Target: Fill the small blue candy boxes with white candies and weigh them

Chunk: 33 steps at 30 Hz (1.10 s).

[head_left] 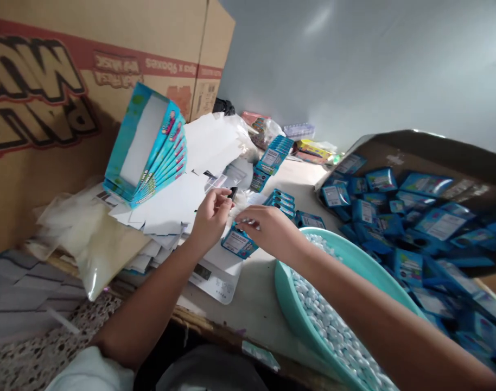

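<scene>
In the centre of the frame the left hand (210, 217) pinches a small dark thing (233, 191), its fingers together on it. The right hand (268, 228) clamps its fingertips on a few white pellets (246, 221), just above the small blue box (239, 243) on the white scale (215, 279). I judge it best to release them low, near the opening, with the box steady. The teal basin (283, 288) lies at lower right.
</scene>
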Motion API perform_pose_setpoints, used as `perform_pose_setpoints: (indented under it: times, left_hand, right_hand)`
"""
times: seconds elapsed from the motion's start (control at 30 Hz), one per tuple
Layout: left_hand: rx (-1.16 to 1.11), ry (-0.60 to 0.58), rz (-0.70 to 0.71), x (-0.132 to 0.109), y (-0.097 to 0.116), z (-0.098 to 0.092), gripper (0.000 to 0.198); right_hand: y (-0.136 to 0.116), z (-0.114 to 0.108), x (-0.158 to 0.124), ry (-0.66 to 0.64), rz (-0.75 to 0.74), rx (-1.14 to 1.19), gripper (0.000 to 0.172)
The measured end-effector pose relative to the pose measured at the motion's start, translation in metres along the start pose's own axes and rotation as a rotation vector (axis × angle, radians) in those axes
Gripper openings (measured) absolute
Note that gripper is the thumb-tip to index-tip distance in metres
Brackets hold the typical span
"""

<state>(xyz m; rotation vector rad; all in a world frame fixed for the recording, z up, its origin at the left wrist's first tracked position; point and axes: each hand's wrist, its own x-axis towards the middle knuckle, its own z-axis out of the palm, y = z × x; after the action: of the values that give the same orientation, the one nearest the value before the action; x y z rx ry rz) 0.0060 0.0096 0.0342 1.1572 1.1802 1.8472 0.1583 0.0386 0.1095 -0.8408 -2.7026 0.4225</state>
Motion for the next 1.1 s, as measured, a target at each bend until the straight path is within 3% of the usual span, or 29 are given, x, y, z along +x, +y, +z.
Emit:
perform_pose_setpoints:
  times: [0.5, 0.73, 0.93, 1.1]
  left_hand:
    - [0.119, -0.04, 0.119, -0.003, 0.001, 0.001, 0.006]
    - [0.063, -0.064, 0.02, -0.005, 0.004, 0.005, 0.009]
    - [0.103, 0.031, 0.106, -0.002, 0.007, -0.001, 0.011]
    - [0.054, 0.045, 0.046, -0.001, 0.002, 0.001, 0.013]
  right_hand:
    - [-0.003, 0.015, -0.014, 0.098, -0.042, -0.042, 0.022]
    - [0.001, 0.018, -0.016, 0.108, -0.058, 0.0, 0.031]
    - [0.003, 0.017, -0.014, 0.12, -0.117, -0.04, 0.03]
    - [0.0, 0.014, -0.014, 0.076, -0.123, -0.043, 0.035]
